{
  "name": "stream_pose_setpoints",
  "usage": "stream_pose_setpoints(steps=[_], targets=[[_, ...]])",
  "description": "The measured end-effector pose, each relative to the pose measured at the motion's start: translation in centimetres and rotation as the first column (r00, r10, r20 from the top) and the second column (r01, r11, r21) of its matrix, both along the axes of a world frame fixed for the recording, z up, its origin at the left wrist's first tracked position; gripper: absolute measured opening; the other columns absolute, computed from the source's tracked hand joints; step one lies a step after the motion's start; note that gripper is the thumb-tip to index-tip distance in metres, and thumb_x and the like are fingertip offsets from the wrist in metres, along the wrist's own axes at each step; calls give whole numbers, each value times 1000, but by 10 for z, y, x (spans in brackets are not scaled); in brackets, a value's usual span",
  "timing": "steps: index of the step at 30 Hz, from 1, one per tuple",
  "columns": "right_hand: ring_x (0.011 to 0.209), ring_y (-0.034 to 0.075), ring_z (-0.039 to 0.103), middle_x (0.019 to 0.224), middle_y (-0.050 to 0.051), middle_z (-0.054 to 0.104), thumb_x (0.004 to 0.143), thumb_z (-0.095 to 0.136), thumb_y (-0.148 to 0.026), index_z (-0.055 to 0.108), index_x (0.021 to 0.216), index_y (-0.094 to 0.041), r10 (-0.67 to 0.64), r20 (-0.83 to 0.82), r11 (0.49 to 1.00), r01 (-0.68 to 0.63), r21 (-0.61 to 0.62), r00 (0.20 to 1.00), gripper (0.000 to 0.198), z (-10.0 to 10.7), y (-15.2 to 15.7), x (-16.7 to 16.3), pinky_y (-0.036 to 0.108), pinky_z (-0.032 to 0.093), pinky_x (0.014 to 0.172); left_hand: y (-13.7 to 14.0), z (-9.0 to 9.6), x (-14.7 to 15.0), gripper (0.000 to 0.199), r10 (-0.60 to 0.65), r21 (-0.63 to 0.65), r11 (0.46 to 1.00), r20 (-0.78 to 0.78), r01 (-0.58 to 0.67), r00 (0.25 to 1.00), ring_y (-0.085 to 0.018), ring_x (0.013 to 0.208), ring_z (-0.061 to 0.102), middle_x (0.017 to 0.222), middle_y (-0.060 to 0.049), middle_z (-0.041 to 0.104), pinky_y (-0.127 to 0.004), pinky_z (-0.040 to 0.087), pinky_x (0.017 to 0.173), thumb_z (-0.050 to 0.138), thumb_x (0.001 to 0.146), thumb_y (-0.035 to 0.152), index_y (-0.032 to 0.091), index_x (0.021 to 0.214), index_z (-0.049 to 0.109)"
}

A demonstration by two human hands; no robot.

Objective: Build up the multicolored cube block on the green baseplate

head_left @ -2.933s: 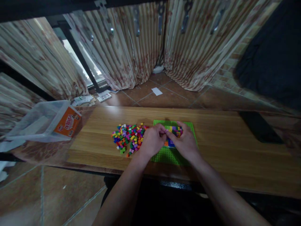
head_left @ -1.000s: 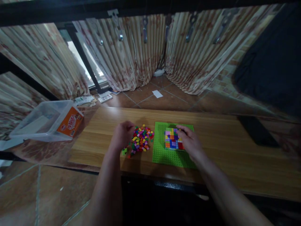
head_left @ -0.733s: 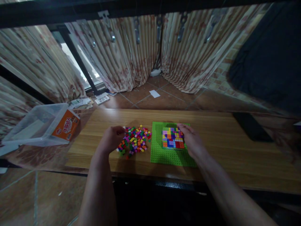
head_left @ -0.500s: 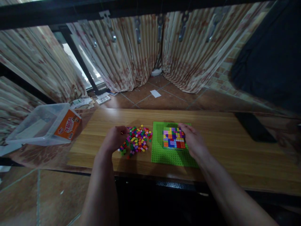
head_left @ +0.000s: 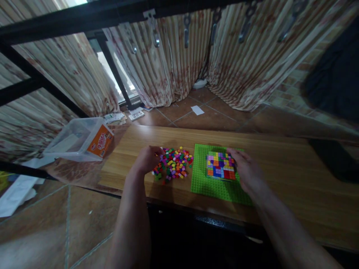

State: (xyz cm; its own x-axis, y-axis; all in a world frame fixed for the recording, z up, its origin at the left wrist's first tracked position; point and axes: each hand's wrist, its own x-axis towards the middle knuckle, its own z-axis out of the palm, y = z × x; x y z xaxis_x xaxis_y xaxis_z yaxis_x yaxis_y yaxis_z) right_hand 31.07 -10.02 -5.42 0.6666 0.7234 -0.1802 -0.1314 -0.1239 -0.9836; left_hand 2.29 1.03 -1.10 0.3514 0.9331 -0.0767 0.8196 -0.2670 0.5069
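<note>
A pile of small loose toy bricks (head_left: 176, 161) in many colours lies on the wooden table. My left hand (head_left: 147, 160) is at the pile's left edge with its fingers curled into a pinch; what is between them is hidden. To the right, a green studded baseplate (head_left: 199, 185) lies flat, and on it rests a squarish block of joined toy bricks (head_left: 220, 165) with a multicoloured top. My right hand (head_left: 246, 169) holds this block at its right side, fingers around the far right corner. The thumb is hard to see.
A clear plastic bin (head_left: 74, 140) with an orange label stands left of the wooden table (head_left: 126, 149). A dark flat object (head_left: 333, 160) lies at the table's right. Papers (head_left: 115, 117) are on the tiled floor behind, before striped curtains. A black metal bar (head_left: 117, 20) with hooks crosses the top.
My view has turned left, so everything appears further right. My left hand stays pinched by the pile, and my right hand stays at the brick block.
</note>
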Motion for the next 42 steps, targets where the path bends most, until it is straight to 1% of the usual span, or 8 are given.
stream_pose_setpoints(steps=[7,15,24,28,32,36,39,42], targets=[[72,22,70,75,1,75,71,69,-48,72,84,-21,27,23,999,-27,-18,999,30,-3,-1,-1,34,57,66,1,-5,3,26,15,10,1000,-37,-14,999,-16,64,58,64,0,67,-25,44,63,61,66,19,16,86,77],[75,23,72,81,2,76,71,70,-51,73,89,-21,48,44,998,-46,-42,998,35,-5,-1,1,37,58,68,0,-9,17,32,13,30,999,-37,-12,999,-21,85,66,91,-6,75,-30,49,79,66,67,16,19,98,76],[85,24,71,89,4,76,71,70,-50,74,90,-21,52,89,997,-46,-68,995,34,-7,0,3,41,57,80,1,-9,18,32,-5,33,999,-168,11,986,-23,89,67,95,-9,75,-30,49,82,58,67,6,18,90,77],[85,24,71,91,4,76,72,69,-50,74,90,-21,53,102,997,-47,-60,993,34,-10,0,4,41,57,81,2,-10,13,33,2,55,998,-129,5,992,-21,88,67,94,-8,75,-28,49,80,56,68,6,15,92,76],[92,24,70,97,4,76,74,68,-51,74,95,-22,96,163,994,-88,-60,982,36,-13,-1,6,41,56,83,-1,-9,18,35,-89,61,994,-40,92,995,-20,85,67,90,-7,75,-28,49,79,50,71,4,15,92,75],[88,23,70,91,4,75,74,67,-52,73,95,-22,111,170,993,-101,-69,979,37,-13,-1,6,41,55,83,-6,-8,33,29,-240,81,968,12,239,971,-19,84,67,95,-6,75,-27,50,80,57,72,9,19,91,76],[86,23,70,91,4,75,70,69,-51,73,93,-21,105,136,993,-97,-64,985,38,-10,-1,5,41,55,83,-10,-10,45,23,-327,99,940,-11,327,945,-19,86,66,96,-5,74,-27,49,82,60,73,12,21,87,77],[88,23,69,92,4,75,67,71,-51,73,91,-21,104,114,994,-99,-49,988,39,-7,-1,4,41,54,85,-13,-11,52,24,-355,90,928,-78,362,931,-19,86,66,93,-4,74,-27,49,83,59,73,12,24,84,77]])
